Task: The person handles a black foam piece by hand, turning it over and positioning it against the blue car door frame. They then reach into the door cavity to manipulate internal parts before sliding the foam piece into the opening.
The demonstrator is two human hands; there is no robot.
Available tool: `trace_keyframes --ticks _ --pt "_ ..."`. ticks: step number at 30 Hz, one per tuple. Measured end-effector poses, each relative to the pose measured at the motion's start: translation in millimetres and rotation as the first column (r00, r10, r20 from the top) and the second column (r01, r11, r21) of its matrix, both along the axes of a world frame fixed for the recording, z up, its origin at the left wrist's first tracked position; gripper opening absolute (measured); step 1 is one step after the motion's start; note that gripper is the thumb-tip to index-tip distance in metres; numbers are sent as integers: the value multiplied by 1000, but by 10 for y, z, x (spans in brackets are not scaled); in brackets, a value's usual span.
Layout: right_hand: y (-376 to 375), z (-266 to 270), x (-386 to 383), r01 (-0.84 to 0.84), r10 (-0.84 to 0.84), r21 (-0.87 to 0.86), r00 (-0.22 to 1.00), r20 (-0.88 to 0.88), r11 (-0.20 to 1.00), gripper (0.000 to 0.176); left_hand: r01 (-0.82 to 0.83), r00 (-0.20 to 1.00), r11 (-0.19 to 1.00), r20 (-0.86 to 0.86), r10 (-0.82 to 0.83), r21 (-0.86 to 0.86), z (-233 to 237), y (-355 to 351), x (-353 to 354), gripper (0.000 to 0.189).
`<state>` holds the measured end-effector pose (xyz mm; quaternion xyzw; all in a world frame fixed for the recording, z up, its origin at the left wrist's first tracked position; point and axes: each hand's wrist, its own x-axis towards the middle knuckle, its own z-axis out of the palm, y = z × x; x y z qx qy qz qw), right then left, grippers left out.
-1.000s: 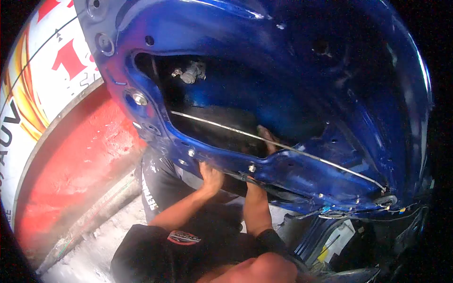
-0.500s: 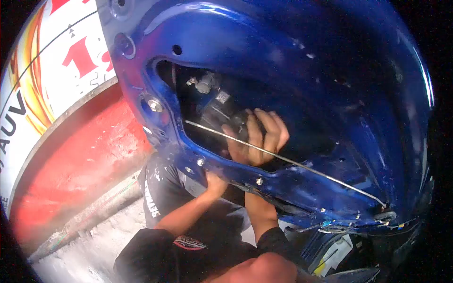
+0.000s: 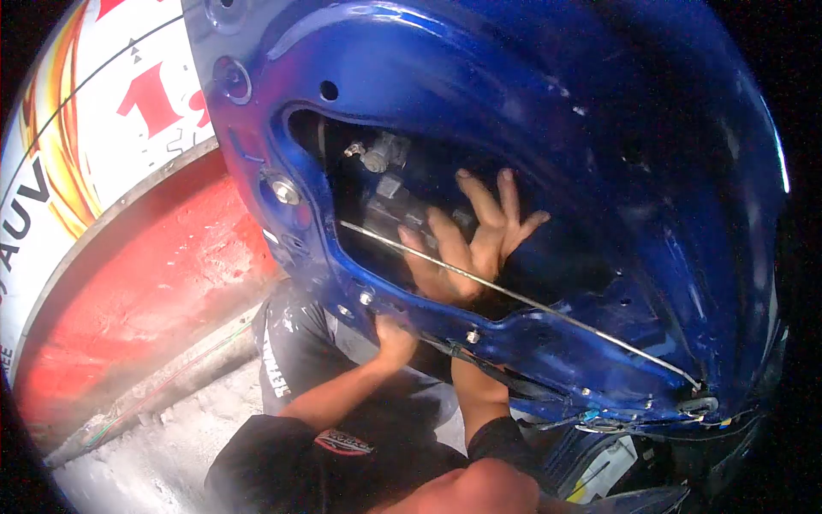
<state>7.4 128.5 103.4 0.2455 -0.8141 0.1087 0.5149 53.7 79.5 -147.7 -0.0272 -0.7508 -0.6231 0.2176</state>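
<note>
Blue metal panel looms before you, its opening crossed by a thin rod. Inside that opening, behind the rod, your right hand fans its fingers wide, gripping nothing visible; your left hand (fingers partly hidden) meets the lower edge, its hold unclear.

Glare bleaches the floor; the corners are black.

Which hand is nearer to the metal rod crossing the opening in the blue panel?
Right. The right hand shows directly behind the metal rod; the left hand is below it, at the lower edge of the blue panel.
</note>
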Motion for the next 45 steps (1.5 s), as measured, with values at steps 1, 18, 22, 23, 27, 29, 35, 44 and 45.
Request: trace_keyframes --ticks 1,18,22,23,27,29,35,44,45 --pt "-10 9 1 14 -14 12 1000 8 1000 25 29 999 997 18 -28 -71 17 -57 5 20" --pt "-124 5 -187 109 -100 71 987 -123 992 39 -37 993 869 76 86 -493 352 -102 -96 25" --pt "-23 -200 -65 32 -40 -96 995 -87 995 47 10 994 930 101 29 -367 228 -122 -184 33" --pt "42 -437 -9 77 -90 -166 993 -72 983 51 -9 995 915 90 49 -403 335 -137 -175 35" --pt "444 -1128 485 272 -254 -95 954 161 958 42 -252 963 873 -193 186 -417 255 -58 -303 36" --pt "803 -1996 662 492 -523 376 852 -21 785 27 -383 913 773 -335 233 -506 185 -37 -364 39" --pt "1065 -2037 1100 436 -307 92 455 836 895 42 -280 950 883 -240 199 -377 271 -13 -339 49" --pt "1139 -2258 1082 374 -194 10 456 868 927 55 -191 981 877 -126 150 -441 231 -99 -344 60" --pt "1150 -2280 1090 381 -208 26 444 871 924 55 -205 977 882 -142 159 -424 226 -86 -349 60"
